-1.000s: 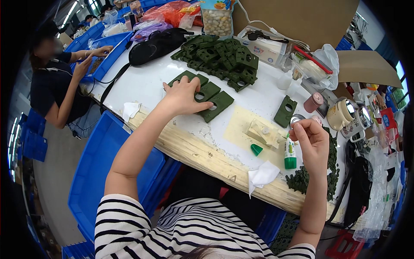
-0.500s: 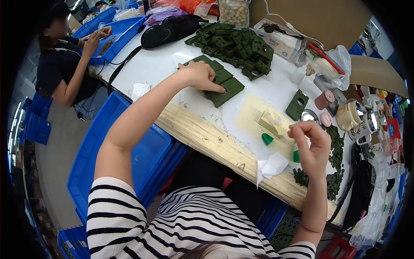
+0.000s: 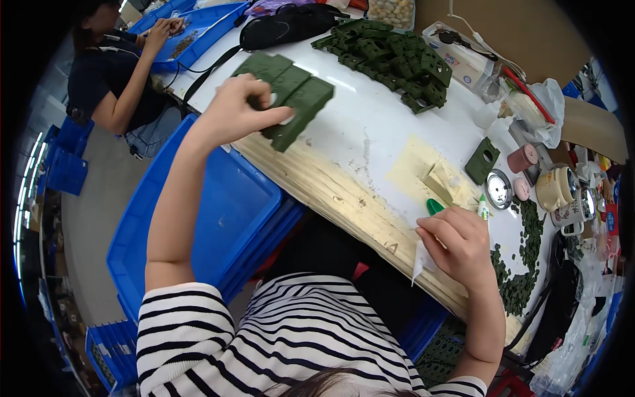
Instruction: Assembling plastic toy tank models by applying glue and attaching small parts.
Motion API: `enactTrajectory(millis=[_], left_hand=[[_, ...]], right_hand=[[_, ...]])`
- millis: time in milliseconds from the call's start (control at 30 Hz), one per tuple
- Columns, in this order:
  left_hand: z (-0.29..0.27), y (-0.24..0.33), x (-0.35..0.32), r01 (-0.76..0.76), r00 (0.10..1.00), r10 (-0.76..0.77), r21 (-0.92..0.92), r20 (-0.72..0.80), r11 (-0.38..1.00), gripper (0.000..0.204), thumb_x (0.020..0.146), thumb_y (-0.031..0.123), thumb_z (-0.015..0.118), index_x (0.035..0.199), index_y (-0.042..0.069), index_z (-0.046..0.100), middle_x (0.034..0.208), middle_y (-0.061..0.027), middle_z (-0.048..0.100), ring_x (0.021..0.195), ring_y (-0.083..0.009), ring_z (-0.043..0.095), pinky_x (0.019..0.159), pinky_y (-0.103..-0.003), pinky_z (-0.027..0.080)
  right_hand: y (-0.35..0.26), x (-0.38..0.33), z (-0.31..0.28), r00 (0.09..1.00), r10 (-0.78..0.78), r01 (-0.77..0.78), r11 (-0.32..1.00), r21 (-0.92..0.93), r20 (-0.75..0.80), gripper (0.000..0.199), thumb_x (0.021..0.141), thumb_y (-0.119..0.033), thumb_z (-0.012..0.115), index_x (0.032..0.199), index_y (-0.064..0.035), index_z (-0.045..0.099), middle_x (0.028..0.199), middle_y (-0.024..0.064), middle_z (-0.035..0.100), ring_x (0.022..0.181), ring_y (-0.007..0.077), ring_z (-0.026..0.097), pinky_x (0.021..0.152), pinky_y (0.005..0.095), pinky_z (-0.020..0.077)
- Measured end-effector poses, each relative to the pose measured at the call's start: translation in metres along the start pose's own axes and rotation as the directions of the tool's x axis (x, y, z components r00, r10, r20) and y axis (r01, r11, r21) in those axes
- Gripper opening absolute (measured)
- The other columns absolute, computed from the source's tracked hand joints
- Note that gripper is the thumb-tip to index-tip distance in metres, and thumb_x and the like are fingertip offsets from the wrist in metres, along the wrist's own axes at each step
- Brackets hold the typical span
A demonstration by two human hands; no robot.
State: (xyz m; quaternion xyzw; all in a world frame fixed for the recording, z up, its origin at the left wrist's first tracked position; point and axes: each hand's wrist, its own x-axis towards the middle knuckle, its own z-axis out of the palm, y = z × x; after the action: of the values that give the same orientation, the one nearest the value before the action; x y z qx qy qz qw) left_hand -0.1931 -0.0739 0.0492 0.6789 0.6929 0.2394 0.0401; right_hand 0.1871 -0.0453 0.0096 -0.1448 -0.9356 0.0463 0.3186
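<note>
My left hand (image 3: pixel 233 109) grips several flat dark green plates (image 3: pixel 301 99) with round holes, thumb through or over a hole. They are tilted and lifted at the table's front left, beside a blue bin. My right hand (image 3: pixel 460 245) is closed, thumb and fingertips pinched together above the front edge; anything between them is too small to make out. A white tissue (image 3: pixel 423 260) lies just under it. Close by are a green cap (image 3: pixel 434 206) and a small white bottle (image 3: pixel 483 209) with a green tip, partly hidden by that hand.
A heap of green plates (image 3: pixel 390 63) lies at the back, with a black bag (image 3: pixel 288 28) to its left. One plate (image 3: pixel 482 161), a round tin (image 3: pixel 499 188) and small green pieces (image 3: pixel 519 284) are at right. Blue bins (image 3: pixel 198 218) stand below left; a co-worker (image 3: pixel 109 79) sits beyond.
My left hand has picked the plates up off the table and drawn them left toward the front edge. My right hand has come down toward the tissue. The view has shifted a little.
</note>
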Motion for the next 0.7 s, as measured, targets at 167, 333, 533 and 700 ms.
enactTrajectory(millis=[167,333,533,700], left_hand=[[-0.038,-0.049,-0.119,0.243,0.968,-0.217,0.261,-0.123,0.934,0.034,0.066,0.026,0.075,0.063,0.003,0.049,0.077,-0.0078,0.048,0.085,-0.0251,0.048,0.081,-0.042,0.035],[-0.018,-0.063,-0.191,0.433,0.884,-0.467,0.337,0.02,0.836,0.039,0.063,0.035,0.076,0.062,0.004,0.052,0.081,-0.0104,0.047,0.098,-0.0335,0.045,0.103,-0.064,0.019],[0.017,-0.06,-0.187,0.351,0.87,-0.423,0.285,0.252,0.892,0.04,0.063,0.038,0.077,0.065,0.004,0.056,0.087,-0.0098,0.048,0.101,-0.0311,0.044,0.107,-0.064,0.014],[0.031,-0.058,-0.179,0.317,0.866,-0.377,0.223,0.33,0.922,0.038,0.065,0.038,0.078,0.066,0.005,0.058,0.086,-0.0096,0.049,0.106,-0.031,0.045,0.106,-0.066,0.013]], right_hand=[[-0.001,-0.001,0.001,0.999,0.038,-0.038,0.998,0.051,0.01,0.015,0.069,-0.003,0.074,0.078,-0.0036,0.063,0.067,0.0062,0.058,0.057,0.0217,0.057,0.051,0.0318,0.0448],[-0.006,0.002,-0.001,0.999,0.036,-0.036,0.997,0.068,0.0,0.015,0.067,-0.001,0.074,0.078,-0.0028,0.064,0.065,0.007,0.058,0.055,0.0219,0.055,0.05,0.0311,0.042],[-0.009,0.005,0.002,1.0,0.029,-0.029,0.997,0.065,0.006,0.014,0.068,0.0,0.074,0.077,-0.0027,0.064,0.065,0.0069,0.058,0.054,0.0218,0.054,0.05,0.0311,0.0416],[-0.008,0.003,0.003,1.0,0.02,-0.021,0.998,0.06,0.023,0.014,0.068,0.0,0.073,0.077,-0.003,0.063,0.064,0.0065,0.058,0.054,0.0218,0.054,0.049,0.0312,0.0413]])
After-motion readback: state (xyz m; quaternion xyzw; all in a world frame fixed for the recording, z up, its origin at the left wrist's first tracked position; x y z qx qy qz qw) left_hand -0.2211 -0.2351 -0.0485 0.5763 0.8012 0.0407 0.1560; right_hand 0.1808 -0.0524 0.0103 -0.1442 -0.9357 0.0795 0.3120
